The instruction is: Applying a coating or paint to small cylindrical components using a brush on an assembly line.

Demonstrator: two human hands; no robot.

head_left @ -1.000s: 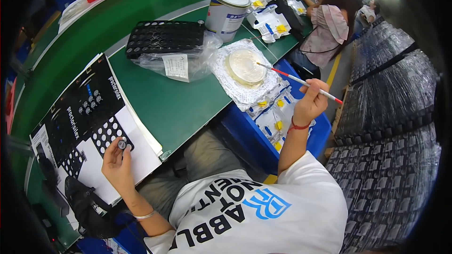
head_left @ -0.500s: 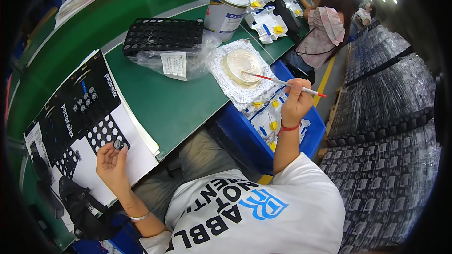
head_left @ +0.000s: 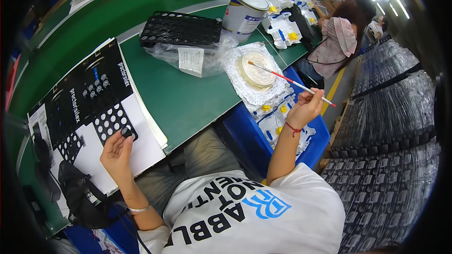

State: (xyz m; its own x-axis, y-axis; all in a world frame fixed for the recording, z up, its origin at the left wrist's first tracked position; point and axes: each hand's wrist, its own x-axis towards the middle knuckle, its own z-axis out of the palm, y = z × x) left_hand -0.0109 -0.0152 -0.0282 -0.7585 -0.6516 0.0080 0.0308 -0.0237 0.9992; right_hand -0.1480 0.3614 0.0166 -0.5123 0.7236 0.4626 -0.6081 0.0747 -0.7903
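My left hand (head_left: 116,153) pinches a small round black knob (head_left: 126,132) between thumb and fingers, above the printed cardboard sheet (head_left: 141,144). In my right hand (head_left: 302,109) is a thin paintbrush (head_left: 293,83) with a red and white handle, gripped near its rear end. Its bristle tip is over the far left part of a shallow round dish (head_left: 260,83) of pale, creamy stuff. I cannot tell whether the tip touches it. The dish rests on a crumpled printed white sheet (head_left: 240,82) at the edge of the green table (head_left: 188,106).
Behind the dish stand a large paint can (head_left: 245,15) and a black tray of round holes (head_left: 181,30) on plastic wrap. A blue bin (head_left: 316,146) with white parts is below my right arm. Wrapped stacks (head_left: 386,122) line the right. Another person (head_left: 336,42) sits beyond.
The view has shifted, so the scene sits farther right. My right hand has swung the brush tip toward the dish's far left side. My left hand still holds the knob.
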